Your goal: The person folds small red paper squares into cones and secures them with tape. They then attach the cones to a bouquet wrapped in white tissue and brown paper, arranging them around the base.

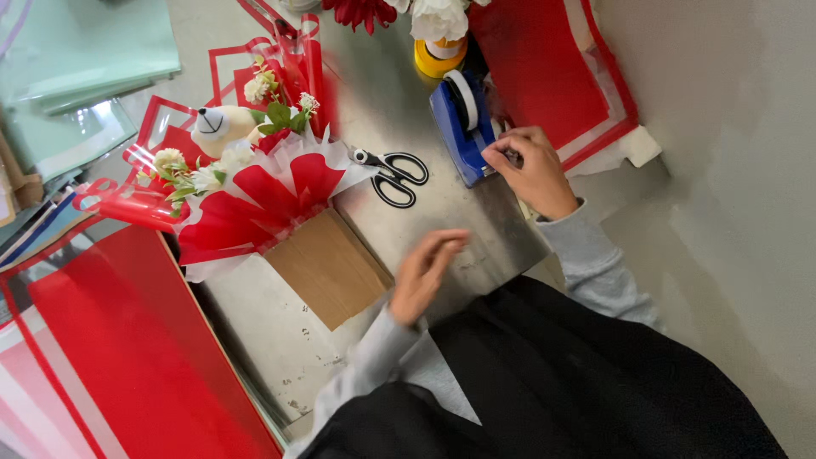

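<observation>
Reaching to the blue tape dispenser [463, 127] at the far side of the metal counter [459, 229], the right hand [531, 170] has its fingers curled, fingertips pinching at the dispenser's cutter end; whether tape is held cannot be told. Left hand [423, 274] hovers open, fingers loosely spread, just beside a brown cardboard box [327, 268]. Black-handled scissors [395, 176] lie between box and dispenser. A red-wrapped bouquet [255, 191] with a small white bear [219, 127] rests against the box.
</observation>
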